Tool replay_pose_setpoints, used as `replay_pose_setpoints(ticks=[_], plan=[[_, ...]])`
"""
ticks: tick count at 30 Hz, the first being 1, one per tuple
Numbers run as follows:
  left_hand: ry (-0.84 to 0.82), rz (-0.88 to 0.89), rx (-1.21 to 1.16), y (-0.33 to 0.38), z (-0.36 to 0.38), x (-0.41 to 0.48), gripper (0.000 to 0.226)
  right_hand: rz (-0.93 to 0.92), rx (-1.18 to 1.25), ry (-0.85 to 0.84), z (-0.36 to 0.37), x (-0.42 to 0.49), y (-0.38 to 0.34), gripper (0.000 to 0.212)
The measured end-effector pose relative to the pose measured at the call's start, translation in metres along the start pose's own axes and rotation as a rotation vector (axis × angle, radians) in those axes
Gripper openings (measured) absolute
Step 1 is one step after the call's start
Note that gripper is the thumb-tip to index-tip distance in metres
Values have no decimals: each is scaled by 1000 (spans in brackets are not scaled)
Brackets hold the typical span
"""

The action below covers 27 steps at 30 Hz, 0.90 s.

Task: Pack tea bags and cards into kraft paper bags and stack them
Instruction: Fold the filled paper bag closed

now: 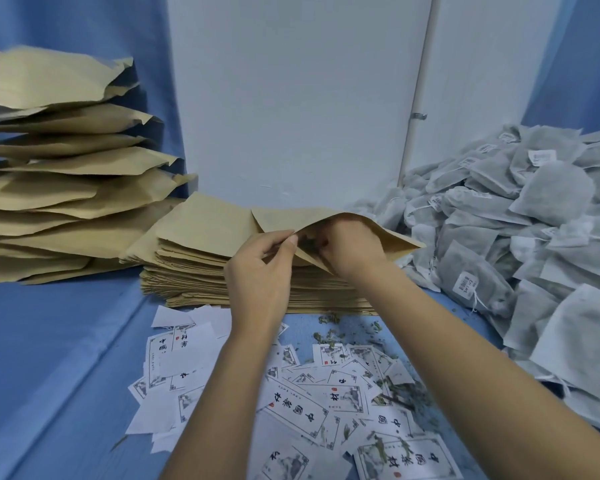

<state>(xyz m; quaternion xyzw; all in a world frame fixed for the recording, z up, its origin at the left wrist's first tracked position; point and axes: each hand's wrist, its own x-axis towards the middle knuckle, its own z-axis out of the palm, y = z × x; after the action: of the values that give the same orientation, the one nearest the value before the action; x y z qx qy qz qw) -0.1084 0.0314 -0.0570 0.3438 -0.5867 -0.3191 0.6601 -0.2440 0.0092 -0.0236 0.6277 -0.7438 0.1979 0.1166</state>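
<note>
A kraft paper bag [284,218] is held open above the flat pile of empty kraft bags [201,271]. My left hand [260,271] pinches the near edge of its mouth. My right hand [350,247] is pushed into the opening, its fingertips hidden inside; what they hold cannot be seen. A heap of grey tea bags [520,237] with strings and tags lies at the right. White printed cards [312,393] are scattered on the blue cloth under my forearms. A tall stack of filled kraft bags [66,174] stands at the left.
A white wall panel [291,98] rises behind the bag pile, with a blue curtain on both sides. Loose tea leaf crumbs [347,330] litter the blue cloth between the cards and the bag pile. Bare blue cloth [59,341] lies at the near left.
</note>
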Motion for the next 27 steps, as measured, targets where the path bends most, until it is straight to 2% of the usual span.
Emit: replay_pose_setpoints(ticks=[2,5,7,10,12,14,16,17,18,20,21,23,25,27], plan=[[0,4,9,1,0,0,20,17,-22,3,2,5,0,20],[17,-14,-3,-2,1,3,11,53,73,73,2,0,0,18],[25,-39,-3,-5,0,6,11,33,181,231,4,-13,-2,19],[32,-80,-27,-6,-1,6,9,-72,503,504,11,-46,-9,21],[29,-106,-40,-5,0,6,11,-240,575,468,21,-65,-10,38],[35,-156,-74,-6,2,6,16,-278,557,257,34,-76,-14,58],[88,-244,-107,-6,5,7,9,-117,632,19,40,-74,-19,67],[123,-314,-153,-6,6,9,5,-12,744,-60,40,-70,-22,68],[146,-405,-228,-6,7,10,13,82,882,-91,41,-66,-26,66],[80,-609,-418,-5,8,13,16,248,1162,-54,41,-59,-32,59],[-2,-690,-436,-4,7,13,8,323,1293,-28,40,-55,-35,55],[-147,-803,-422,-4,8,12,19,478,1506,7,36,-52,-40,43],[-222,-864,-448,-4,9,10,25,620,1668,25,32,-51,-43,35],[-259,-877,-461,-4,10,10,30,669,1729,0,30,-52,-44,32]])
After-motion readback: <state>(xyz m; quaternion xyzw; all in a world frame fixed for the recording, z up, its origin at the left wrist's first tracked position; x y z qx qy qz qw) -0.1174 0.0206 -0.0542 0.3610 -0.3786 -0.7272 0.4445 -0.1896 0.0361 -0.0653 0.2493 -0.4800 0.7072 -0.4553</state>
